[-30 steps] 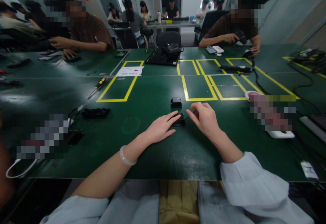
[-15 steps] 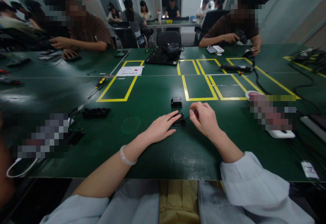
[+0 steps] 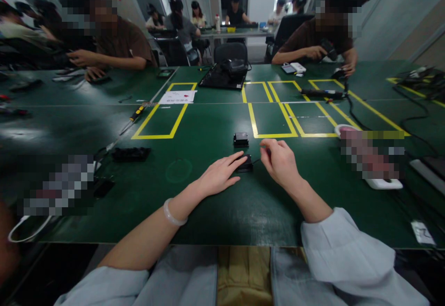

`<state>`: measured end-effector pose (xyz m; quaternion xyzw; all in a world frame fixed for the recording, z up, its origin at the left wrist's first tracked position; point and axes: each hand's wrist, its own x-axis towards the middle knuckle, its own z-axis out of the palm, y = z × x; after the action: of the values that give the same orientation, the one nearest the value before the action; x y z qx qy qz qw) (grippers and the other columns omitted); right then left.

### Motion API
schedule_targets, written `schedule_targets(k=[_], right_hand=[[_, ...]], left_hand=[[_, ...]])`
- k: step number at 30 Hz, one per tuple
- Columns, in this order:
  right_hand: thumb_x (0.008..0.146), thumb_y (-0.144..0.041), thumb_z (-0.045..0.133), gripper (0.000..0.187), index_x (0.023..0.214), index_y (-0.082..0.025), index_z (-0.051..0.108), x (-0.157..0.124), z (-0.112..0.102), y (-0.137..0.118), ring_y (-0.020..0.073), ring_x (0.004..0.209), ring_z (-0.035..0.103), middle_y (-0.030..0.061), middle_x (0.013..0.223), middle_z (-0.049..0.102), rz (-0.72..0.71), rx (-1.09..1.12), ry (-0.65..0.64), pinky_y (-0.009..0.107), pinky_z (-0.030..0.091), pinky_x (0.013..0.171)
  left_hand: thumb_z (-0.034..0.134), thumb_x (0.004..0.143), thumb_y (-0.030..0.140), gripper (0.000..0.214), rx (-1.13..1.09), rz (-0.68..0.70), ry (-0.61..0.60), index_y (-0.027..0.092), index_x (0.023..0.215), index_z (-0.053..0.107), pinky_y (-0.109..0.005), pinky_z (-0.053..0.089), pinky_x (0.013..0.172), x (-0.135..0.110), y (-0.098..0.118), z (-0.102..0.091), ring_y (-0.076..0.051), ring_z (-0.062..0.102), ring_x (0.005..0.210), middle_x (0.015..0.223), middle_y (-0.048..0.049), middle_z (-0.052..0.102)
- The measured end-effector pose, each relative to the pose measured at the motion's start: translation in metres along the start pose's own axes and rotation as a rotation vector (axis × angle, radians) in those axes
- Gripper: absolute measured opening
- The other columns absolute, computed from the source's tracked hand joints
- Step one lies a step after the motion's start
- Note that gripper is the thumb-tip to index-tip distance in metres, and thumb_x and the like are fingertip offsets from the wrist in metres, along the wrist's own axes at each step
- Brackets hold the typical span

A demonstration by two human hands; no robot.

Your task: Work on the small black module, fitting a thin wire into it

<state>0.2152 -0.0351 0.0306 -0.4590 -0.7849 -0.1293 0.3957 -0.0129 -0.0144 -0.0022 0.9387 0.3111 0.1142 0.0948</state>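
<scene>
My left hand [image 3: 220, 174] lies open with fingers stretched out, its fingertips resting on a small black block [image 3: 246, 164] and partly covering it. My right hand [image 3: 280, 160] is closed in a pinch just right of that block. A thin dark rod-like piece [image 3: 256, 161] runs from the block's right side towards my right fingers; whether it is a tool shaft or a cable I cannot tell. Just beyond my left fingertips stands a second small black block [image 3: 241, 139], touched by neither hand.
A dark ridged strip [image 3: 131, 154] and a yellow-black screwdriver [image 3: 136, 112] lie to the left. Phones [image 3: 62, 185] [image 3: 368, 155] flank both sides. Yellow tape outlines [image 3: 274, 135], a paper sheet [image 3: 178, 97] and a black panel [image 3: 219, 78] are farther off. Two people work opposite.
My right hand has shifted very slightly right, with its fingers a little more closed. My left hand and both black blocks stay where they were.
</scene>
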Motion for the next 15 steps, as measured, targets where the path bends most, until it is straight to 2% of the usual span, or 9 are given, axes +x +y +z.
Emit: schedule_targets(k=[4, 10, 15], right_hand=[[0.093, -0.019, 0.042, 0.011, 0.097, -0.02, 0.052, 0.0009, -0.0012, 0.0, 0.0158, 0.064, 0.055, 0.001, 0.072, 0.061, 0.021, 0.017, -0.028, 0.03, 0.041, 0.073], [0.093, -0.031, 0.05, 0.012, 0.09, -0.02, 0.053, -0.0003, -0.0015, 0.0014, 0.0151, 0.062, 0.052, -0.0005, 0.067, 0.058, 0.02, -0.001, -0.031, 0.029, 0.04, 0.071], [0.093, -0.025, 0.045, 0.01, 0.089, -0.02, 0.053, 0.0009, -0.0032, -0.0007, 0.0155, 0.063, 0.053, 0.0006, 0.069, 0.059, 0.04, 0.014, -0.055, 0.029, 0.04, 0.069]], left_hand=[[0.052, 0.094, 0.031, 0.064, 0.003, -0.006, -0.005, 0.029, 0.15, 0.021, -0.043, 0.038, 0.108, 0.0005, 0.0008, -0.0016, -0.025, 0.041, 0.135, 0.158, -0.0074, 0.023], [0.052, 0.094, 0.031, 0.064, 0.001, -0.006, -0.009, 0.028, 0.15, 0.021, -0.043, 0.038, 0.107, 0.0003, -0.0002, -0.001, -0.025, 0.04, 0.136, 0.157, -0.0082, 0.023], [0.053, 0.094, 0.032, 0.065, -0.004, -0.006, -0.008, 0.029, 0.15, 0.02, -0.043, 0.038, 0.108, 0.0003, -0.0002, -0.0007, -0.025, 0.041, 0.135, 0.158, -0.0077, 0.022]])
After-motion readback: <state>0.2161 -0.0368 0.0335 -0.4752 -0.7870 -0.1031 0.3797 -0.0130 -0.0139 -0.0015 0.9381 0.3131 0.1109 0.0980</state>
